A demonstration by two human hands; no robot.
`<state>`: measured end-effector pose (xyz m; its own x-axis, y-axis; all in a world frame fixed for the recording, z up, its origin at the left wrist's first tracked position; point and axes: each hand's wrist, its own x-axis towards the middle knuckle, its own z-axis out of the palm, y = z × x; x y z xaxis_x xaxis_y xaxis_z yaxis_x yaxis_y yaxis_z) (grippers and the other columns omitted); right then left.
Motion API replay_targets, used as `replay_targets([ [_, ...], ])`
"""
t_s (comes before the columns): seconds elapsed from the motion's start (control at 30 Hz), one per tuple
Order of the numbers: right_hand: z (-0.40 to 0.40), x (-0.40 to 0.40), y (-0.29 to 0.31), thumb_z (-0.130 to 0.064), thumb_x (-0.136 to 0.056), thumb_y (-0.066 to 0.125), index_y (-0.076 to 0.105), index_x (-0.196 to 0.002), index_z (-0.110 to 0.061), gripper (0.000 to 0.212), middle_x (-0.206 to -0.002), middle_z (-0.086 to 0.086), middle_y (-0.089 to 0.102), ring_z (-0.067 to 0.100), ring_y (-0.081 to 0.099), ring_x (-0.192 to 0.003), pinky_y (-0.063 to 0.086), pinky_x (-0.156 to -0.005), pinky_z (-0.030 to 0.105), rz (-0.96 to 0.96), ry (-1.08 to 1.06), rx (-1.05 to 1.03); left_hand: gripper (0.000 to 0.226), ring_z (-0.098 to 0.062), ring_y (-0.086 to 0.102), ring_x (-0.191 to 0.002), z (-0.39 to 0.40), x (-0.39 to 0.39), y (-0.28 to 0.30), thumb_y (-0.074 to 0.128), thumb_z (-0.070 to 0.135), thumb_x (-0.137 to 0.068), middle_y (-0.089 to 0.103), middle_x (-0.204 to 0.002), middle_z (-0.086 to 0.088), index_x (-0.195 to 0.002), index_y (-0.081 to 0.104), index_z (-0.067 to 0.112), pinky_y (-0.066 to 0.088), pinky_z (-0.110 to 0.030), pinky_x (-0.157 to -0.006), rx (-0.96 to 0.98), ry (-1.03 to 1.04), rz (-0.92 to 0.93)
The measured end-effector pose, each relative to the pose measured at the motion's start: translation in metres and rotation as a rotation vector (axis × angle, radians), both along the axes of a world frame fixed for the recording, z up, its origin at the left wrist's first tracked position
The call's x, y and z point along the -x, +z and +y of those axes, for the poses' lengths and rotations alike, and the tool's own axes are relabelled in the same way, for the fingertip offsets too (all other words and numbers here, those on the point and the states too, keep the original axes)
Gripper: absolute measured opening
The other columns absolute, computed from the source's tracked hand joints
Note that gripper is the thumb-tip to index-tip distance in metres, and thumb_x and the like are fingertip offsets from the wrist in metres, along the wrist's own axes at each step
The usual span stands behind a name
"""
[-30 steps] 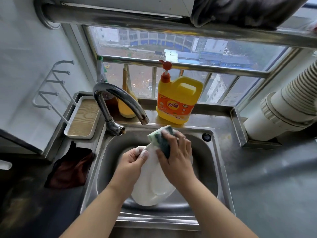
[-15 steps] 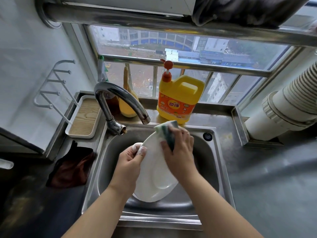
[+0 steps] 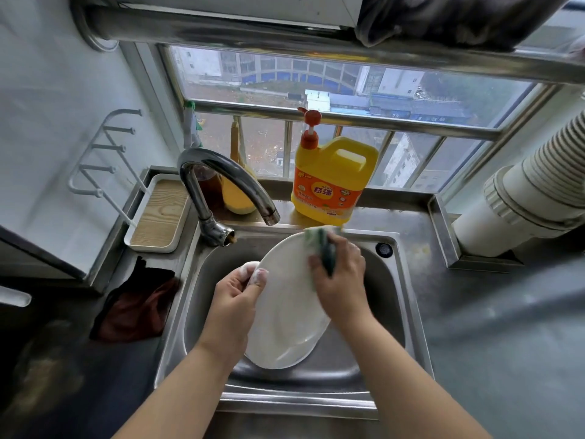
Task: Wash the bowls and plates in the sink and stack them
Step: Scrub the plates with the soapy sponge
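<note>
A white oval plate (image 3: 285, 305) stands tilted over the steel sink (image 3: 395, 312). My left hand (image 3: 239, 289) grips the plate's left rim, thumb on its face, with soap foam on the fingers. My right hand (image 3: 342, 277) holds a green and yellow sponge (image 3: 321, 242) and presses it against the plate's upper right edge. A bit of another white dish (image 3: 248, 266) peeks out behind my left hand.
The curved faucet (image 3: 221, 175) arches over the sink's back left. A yellow detergent jug (image 3: 332, 182) with a pump stands on the sill behind. A wood-lined tray (image 3: 160, 213) and a dark red cloth (image 3: 139, 308) lie to the left. A white ribbed duct (image 3: 538, 191) crosses the right.
The sponge in my right hand has slid up and to the right along the plate toward its upper rim. The plate's top end has tipped up a little higher.
</note>
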<state>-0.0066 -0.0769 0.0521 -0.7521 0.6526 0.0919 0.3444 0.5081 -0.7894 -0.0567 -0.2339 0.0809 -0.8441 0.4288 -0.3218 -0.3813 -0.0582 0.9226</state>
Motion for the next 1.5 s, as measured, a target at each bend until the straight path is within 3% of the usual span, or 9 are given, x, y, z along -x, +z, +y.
replay_targets([
  [0.1, 0.016, -0.006, -0.004, -0.036, -0.095, 0.051, 0.040, -0.136, -0.025, 0.044, -0.126, 0.011, 0.047, 0.027, 0.039, -0.122, 0.032, -0.095, 0.033, -0.105, -0.105, 0.152, 0.027, -0.014, 0.055, -0.062, 0.001, -0.003, 0.001, 0.050, 0.013, -0.098, 0.063, -0.069, -0.004, -0.078, 0.067, 0.015, 0.047, -0.026, -0.056, 0.002, 0.002, 0.010],
  [0.27, -0.033, -0.006, 0.014, -0.035, -0.093, 0.055, 0.042, -0.134, -0.024, 0.045, -0.133, 0.008, 0.040, 0.022, 0.035, -0.122, 0.034, -0.102, 0.037, 0.003, 0.074, -0.031, 0.021, -0.018, 0.056, -0.066, 0.006, -0.003, 0.002, 0.050, 0.009, -0.097, 0.062, -0.071, -0.008, -0.083, 0.064, 0.005, 0.048, -0.027, -0.058, 0.036, -0.032, 0.060],
  [0.37, -0.036, -0.002, 0.015, -0.038, -0.089, 0.054, 0.041, -0.133, -0.028, 0.047, -0.134, 0.007, 0.038, 0.021, 0.032, -0.123, 0.032, -0.102, 0.036, 0.007, 0.129, -0.138, 0.028, -0.023, 0.058, -0.069, 0.005, -0.004, 0.003, 0.049, 0.011, -0.098, 0.065, -0.074, -0.010, -0.078, 0.068, 0.014, 0.049, -0.034, -0.064, 0.006, -0.019, 0.019],
  [0.57, 0.016, -0.008, -0.001, -0.042, -0.095, 0.049, 0.041, -0.134, -0.026, 0.043, -0.117, 0.005, 0.044, 0.028, 0.042, -0.120, 0.037, -0.096, 0.039, -0.115, -0.197, 0.256, 0.025, -0.018, 0.052, -0.065, 0.002, -0.008, 0.009, 0.050, 0.013, -0.097, 0.061, -0.071, -0.007, -0.078, 0.066, 0.014, 0.045, -0.029, -0.059, -0.008, 0.010, 0.018],
  [0.87, -0.035, -0.007, 0.026, -0.040, -0.089, 0.056, 0.045, -0.133, -0.027, 0.048, -0.131, 0.004, 0.043, 0.019, 0.035, -0.120, 0.034, -0.098, 0.032, 0.040, 0.090, -0.137, 0.021, -0.019, 0.059, -0.066, 0.005, -0.009, 0.014, 0.050, 0.011, -0.097, 0.065, -0.072, -0.009, -0.084, 0.065, 0.006, 0.050, -0.027, -0.057, 0.001, -0.030, 0.069],
  [1.03, 0.019, -0.005, 0.006, -0.042, -0.093, 0.052, 0.045, -0.132, -0.026, 0.043, -0.122, 0.011, 0.049, 0.029, 0.043, -0.119, 0.038, -0.093, 0.036, -0.081, -0.169, 0.182, 0.025, -0.018, 0.055, -0.068, 0.005, -0.012, 0.015, 0.050, 0.015, -0.097, 0.063, -0.074, -0.008, -0.078, 0.067, 0.014, 0.048, -0.029, -0.060, -0.004, 0.006, 0.027],
  [1.2, -0.014, -0.009, 0.023, -0.037, -0.092, 0.056, 0.046, -0.130, -0.024, 0.042, -0.126, 0.008, 0.045, 0.023, 0.042, -0.119, 0.039, -0.098, 0.036, 0.004, -0.032, 0.072, 0.020, -0.014, 0.058, -0.065, 0.006, -0.011, 0.017, 0.050, 0.011, -0.097, 0.065, -0.071, -0.006, -0.086, 0.065, 0.006, 0.049, -0.022, -0.055, 0.009, 0.005, 0.068],
  [1.37, -0.034, 0.000, 0.033, -0.037, -0.089, 0.060, 0.043, -0.133, -0.028, 0.049, -0.136, 0.006, 0.039, 0.022, 0.032, -0.126, 0.036, -0.103, 0.036, 0.016, 0.103, -0.090, 0.031, -0.022, 0.063, -0.071, 0.005, -0.009, 0.017, 0.049, 0.012, -0.098, 0.068, -0.077, -0.010, -0.077, 0.071, 0.019, 0.054, -0.034, -0.064, -0.050, 0.010, 0.027],
  [1.5, 0.005, 0.003, 0.017, -0.038, -0.091, 0.058, 0.047, -0.129, -0.025, 0.041, -0.124, 0.008, 0.048, 0.023, 0.041, -0.117, 0.033, -0.088, 0.029, -0.003, -0.051, 0.108, 0.025, -0.020, 0.059, -0.069, 0.003, -0.009, 0.017, 0.049, 0.014, -0.097, 0.065, -0.077, -0.010, -0.080, 0.067, 0.014, 0.052, -0.029, -0.059, -0.057, 0.049, 0.014],
])
